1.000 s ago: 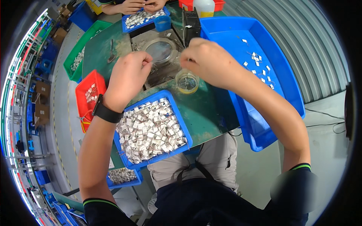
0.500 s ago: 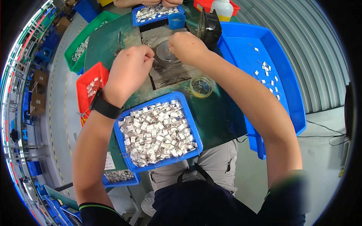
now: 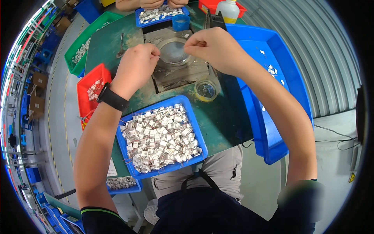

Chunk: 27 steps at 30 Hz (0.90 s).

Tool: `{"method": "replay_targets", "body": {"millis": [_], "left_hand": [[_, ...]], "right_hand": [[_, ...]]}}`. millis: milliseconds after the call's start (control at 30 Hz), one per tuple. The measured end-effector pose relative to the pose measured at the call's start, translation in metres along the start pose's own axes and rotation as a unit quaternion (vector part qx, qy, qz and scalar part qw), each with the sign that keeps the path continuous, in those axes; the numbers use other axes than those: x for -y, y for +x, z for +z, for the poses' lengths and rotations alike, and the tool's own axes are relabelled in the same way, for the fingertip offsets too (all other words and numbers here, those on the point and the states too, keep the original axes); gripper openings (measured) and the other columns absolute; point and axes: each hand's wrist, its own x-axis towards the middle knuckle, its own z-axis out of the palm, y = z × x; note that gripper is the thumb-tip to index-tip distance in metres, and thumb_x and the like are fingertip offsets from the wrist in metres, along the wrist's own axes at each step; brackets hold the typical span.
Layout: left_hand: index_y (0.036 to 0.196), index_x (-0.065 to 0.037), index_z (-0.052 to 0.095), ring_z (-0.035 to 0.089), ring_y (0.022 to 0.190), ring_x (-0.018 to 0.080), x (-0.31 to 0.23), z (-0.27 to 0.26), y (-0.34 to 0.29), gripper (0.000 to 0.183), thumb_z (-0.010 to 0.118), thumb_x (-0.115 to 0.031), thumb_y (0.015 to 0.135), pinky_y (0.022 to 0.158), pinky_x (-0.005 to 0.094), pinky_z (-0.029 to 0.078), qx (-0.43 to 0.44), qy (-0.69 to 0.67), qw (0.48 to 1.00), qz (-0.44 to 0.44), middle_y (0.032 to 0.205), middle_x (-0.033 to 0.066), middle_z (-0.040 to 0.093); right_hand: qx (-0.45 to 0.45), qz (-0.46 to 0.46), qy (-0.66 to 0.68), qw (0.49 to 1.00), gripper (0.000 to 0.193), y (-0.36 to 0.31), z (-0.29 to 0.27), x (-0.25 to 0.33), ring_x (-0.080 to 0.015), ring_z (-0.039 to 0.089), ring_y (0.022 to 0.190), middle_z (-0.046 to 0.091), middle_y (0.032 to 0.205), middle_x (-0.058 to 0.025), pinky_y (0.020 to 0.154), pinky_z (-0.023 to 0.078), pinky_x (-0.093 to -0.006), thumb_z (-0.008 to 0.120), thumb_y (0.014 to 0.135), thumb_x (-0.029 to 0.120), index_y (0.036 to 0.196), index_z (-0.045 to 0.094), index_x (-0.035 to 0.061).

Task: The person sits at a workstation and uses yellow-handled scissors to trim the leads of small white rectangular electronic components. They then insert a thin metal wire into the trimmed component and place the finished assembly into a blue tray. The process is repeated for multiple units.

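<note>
Pinching fingers together, left hand (image 3: 136, 64) and right hand (image 3: 212, 48) over worn green table (image 3: 224, 123); contents unclear; ribbed grey wall (image 3: 307, 46) right.

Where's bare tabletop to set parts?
Best: green tabletop between the square blue plastic tray and large blue plastic bin, in front of the round clear jar. Also between the long green plastic bin and metal spoon. Crowded: tray heaped with white parts, and around the round grey disc, where left hand and right hand hover.
</note>
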Motion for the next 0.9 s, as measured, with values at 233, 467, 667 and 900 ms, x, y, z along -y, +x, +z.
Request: {"method": "replay_targets", "body": {"millis": [233, 467, 667, 900], "left_hand": [[0.098, 0.003, 0.069, 0.070, 0.082, 0.0285, -0.004, 0.018, 0.012, 0.018, 0.068, -0.008, 0.084, 0.076, 0.0354, 0.054, 0.027, 0.003, 0.999, -0.021, 0.087, 0.0184, 0.070], [0.098, 0.003, 0.069, 0.070, 0.082, 0.0295, -0.005, 0.028, 0.029, 0.018, 0.067, -0.009, 0.084, 0.075, 0.0358, 0.054, 0.043, 0.035, 0.998, -0.001, 0.087, 0.0185, 0.070], [0.090, 0.000, 0.071, 0.069, 0.085, 0.0362, 0.001, 0.037, 0.030, 0.014, 0.063, -0.008, 0.082, 0.077, 0.0423, 0.055, 0.040, 0.045, 0.998, -0.012, 0.089, 0.0190, 0.071], [0.091, -0.002, 0.072, 0.069, 0.085, 0.0354, 0.003, 0.044, 0.034, 0.015, 0.061, -0.008, 0.081, 0.076, 0.0425, 0.055, 0.059, 0.067, 0.996, -0.023, 0.089, 0.0186, 0.071]], "right_hand": [[-0.008, 0.085, 0.056, 0.995, 0.016, -0.094, -0.074, 0.009, -0.0082, 0.057, 0.068, 0.066, 0.075, -0.0042, 0.062, 0.047, -0.0258, 0.068, 0.090, 0.012, 0.095, 0.071, -0.0030], [-0.111, 0.235, -0.066, 0.963, 0.019, -0.169, -0.116, -0.001, -0.0078, 0.051, 0.070, 0.049, 0.071, -0.0026, 0.066, 0.046, -0.0233, 0.069, 0.088, 0.005, 0.105, 0.069, -0.0017], [0.244, -0.004, 0.205, 0.948, 0.028, -0.254, -0.080, 0.051, -0.0262, 0.068, 0.071, 0.069, 0.087, -0.0081, 0.066, 0.058, -0.0364, 0.071, 0.090, 0.020, 0.113, 0.068, 0.0062], [0.283, 0.076, 0.205, 0.934, 0.032, -0.302, 0.009, 0.027, -0.0282, 0.070, 0.074, 0.071, 0.095, -0.0106, 0.063, 0.057, -0.0394, 0.065, 0.095, 0.030, 0.117, 0.066, 0.0085]]}}
